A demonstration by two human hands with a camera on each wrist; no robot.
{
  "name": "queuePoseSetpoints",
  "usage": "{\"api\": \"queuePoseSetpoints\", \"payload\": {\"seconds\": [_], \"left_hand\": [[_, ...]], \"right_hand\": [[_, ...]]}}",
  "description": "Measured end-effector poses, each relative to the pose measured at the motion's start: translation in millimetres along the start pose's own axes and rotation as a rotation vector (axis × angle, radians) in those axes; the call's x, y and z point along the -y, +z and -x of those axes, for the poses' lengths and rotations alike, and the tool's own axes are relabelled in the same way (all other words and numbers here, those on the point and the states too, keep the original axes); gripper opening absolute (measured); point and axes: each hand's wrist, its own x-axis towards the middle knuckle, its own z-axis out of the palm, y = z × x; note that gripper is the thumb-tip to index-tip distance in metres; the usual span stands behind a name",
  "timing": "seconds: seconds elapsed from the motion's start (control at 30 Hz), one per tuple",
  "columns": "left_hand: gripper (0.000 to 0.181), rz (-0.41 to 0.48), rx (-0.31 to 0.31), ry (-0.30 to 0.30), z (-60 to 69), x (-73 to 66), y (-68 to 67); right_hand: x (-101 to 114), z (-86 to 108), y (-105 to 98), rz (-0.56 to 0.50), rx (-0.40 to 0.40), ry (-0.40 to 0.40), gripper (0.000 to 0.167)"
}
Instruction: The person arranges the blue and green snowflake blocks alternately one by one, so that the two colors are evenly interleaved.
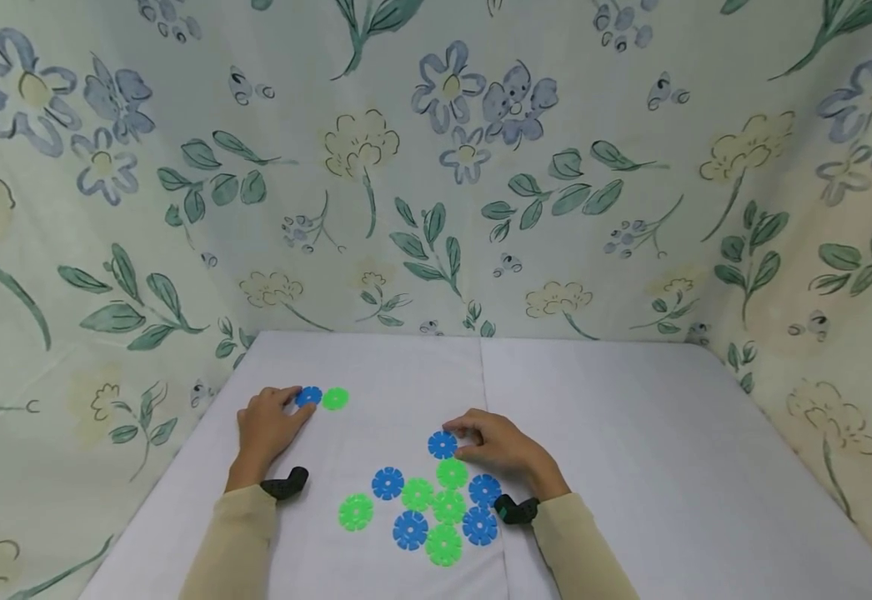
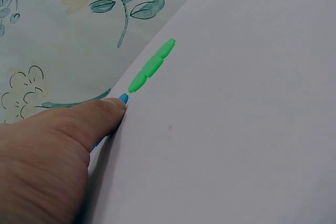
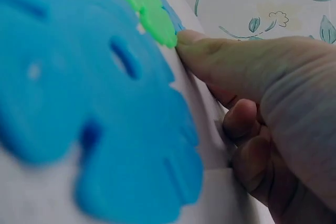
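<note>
Blue disc, round and flat, with notched rim.

Smooth plastic discs — matt cloth

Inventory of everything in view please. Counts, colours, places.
Far-left blue disc: 1, blue, far left of table
Far-left green disc: 1, green, just right of it
Topmost cluster disc: 1, blue, far end of the middle group
Other blue discs: 4, blue, middle group
Cluster green discs: 5, green, middle group
Tabletop: 1, white, under all discs
Floral backdrop: pale, printed, behind and beside table
Wrist cameras: 2, black, one per wrist
Sleeves: 2, beige, forearms
Left hand: 1, bare, pinching far-left blue disc
Right hand: 1, bare, fingers at topmost cluster disc
</note>
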Motion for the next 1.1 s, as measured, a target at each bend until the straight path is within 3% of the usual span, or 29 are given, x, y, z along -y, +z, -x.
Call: {"api": "queuePoseSetpoints", "payload": {"seconds": [0.33,1.1], "left_hand": [[0.056,0.011,0.008,-0.003,1.0,-0.5,0.1],[0.053,0.016,0.000,-0.007,1.5,-7.1,-5.1]], "right_hand": [[-1.0,-2.6,2.6,0.066,-0.007,-0.003,0.040],[7.5,-6.4,1.0,0.095,-0.019,-0.005,0.036]]}}
